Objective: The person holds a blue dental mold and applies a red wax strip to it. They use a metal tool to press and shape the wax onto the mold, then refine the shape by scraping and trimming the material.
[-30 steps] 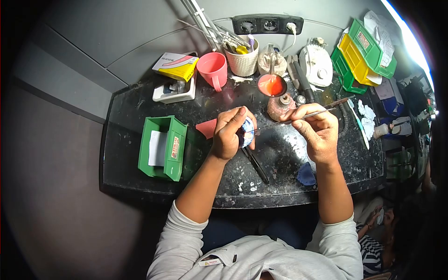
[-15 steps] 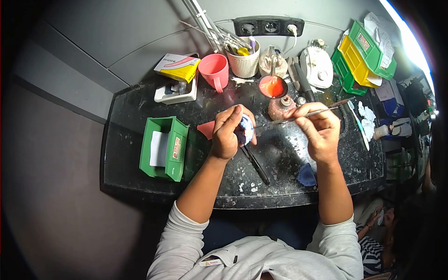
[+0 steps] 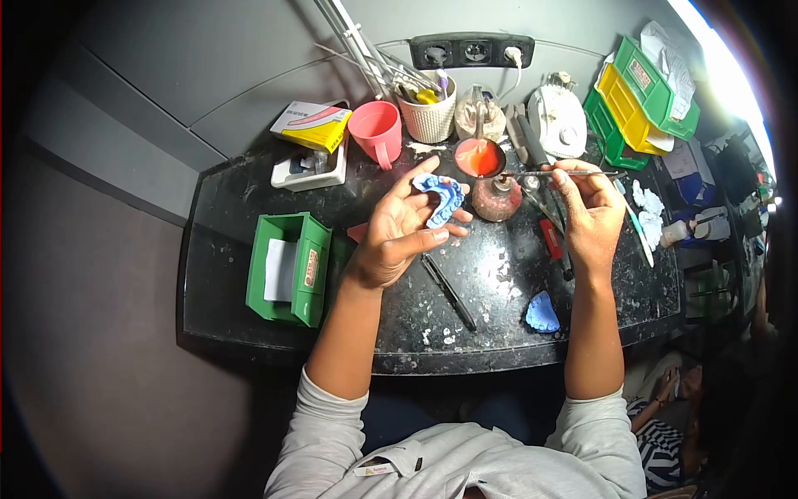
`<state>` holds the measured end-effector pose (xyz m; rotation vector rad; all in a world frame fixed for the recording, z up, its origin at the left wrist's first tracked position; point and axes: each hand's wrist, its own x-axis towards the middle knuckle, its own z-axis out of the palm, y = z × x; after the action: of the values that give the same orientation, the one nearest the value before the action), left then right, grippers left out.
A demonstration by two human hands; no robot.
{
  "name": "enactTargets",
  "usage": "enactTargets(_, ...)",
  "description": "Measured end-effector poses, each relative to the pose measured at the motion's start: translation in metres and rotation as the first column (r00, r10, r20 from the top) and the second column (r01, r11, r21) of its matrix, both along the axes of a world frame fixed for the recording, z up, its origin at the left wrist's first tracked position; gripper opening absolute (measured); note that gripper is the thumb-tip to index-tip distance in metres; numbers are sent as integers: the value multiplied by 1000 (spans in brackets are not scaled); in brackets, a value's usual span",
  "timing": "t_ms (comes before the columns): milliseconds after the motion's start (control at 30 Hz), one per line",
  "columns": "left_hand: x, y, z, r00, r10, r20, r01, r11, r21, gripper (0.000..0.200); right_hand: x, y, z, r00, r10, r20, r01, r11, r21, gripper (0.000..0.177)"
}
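A blue horseshoe-shaped dental cast [image 3: 450, 197] with teeth rests in my left hand [image 3: 389, 231], propped by the fingers with the thumb beneath its lower edge. My right hand [image 3: 593, 218] pinches a slim metal wax-carving tool [image 3: 540, 173], held almost level. Its tip reaches left to the top of a glass spirit burner [image 3: 496, 205] with pinkish contents. Just behind the burner sits a small pan of red wax [image 3: 482, 158]. On the bench below my right hand lies a second blue dental cast [image 3: 542, 313].
A black pen [image 3: 449, 293] lies in front of my left hand. To the left stands a green bin [image 3: 314, 287] with paper inside. A pink mug [image 3: 376, 125], a white basket [image 3: 429, 121] and a white device [image 3: 559, 121] line the back. A toothbrush [image 3: 640, 234] lies right.
My left hand has turned and unfolded, bringing the cast into view. The tool has moved away from the cast to the burner top, and my right hand has shifted slightly right.
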<state>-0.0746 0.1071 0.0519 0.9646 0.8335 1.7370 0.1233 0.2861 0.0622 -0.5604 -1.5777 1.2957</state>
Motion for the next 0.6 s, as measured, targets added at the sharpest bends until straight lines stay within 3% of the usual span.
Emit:
enactTargets(200,3,-1,4,1000,16,-8,-17,998,-67,83,0,0,0,1000,5,11,-5,1000,3,13)
enactTargets(267,1,0,4,996,21,-88,-30,995,-97,86,1,-1,1,1000,9,10,-9,1000,4,14)
enactTargets(367,-2,2,-6,993,43,-111,-50,997,-60,89,5,-2,5,997,65,-49,-67,998,-23,15)
enactTargets(600,-2,-4,-3,993,74,-93,-85,989,-117,81,-4,-5,1,998,47,-44,-44,997,71,14)
